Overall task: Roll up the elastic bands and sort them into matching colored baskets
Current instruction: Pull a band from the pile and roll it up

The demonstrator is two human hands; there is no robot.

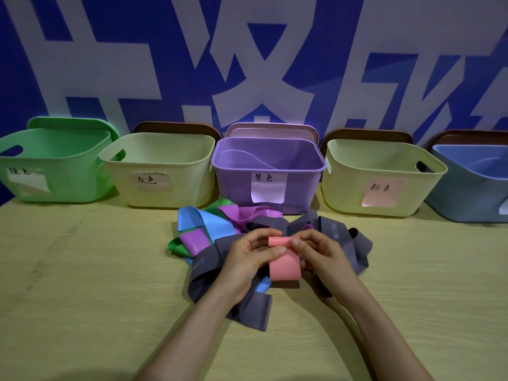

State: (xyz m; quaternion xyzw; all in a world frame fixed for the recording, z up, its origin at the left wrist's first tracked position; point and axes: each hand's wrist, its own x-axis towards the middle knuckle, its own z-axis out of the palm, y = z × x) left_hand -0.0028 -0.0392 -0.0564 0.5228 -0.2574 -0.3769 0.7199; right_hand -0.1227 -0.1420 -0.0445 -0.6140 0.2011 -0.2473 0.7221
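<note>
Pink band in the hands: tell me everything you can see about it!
The pink band is a flat, smooth, rubbery-looking strip, salmon pink. Its top end is curled over into the start of a roll, pinched by the left hand and right hand. The loose end hangs down over the grey bands in the pile.

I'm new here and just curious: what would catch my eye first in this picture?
First, the left grip and right grip at centre, pinching a pink elastic band with its top edge curled over. Beneath them lies a tangle of grey, blue, green and purple bands on the table. Behind stands a row of coloured baskets, the purple basket in the middle.
</note>
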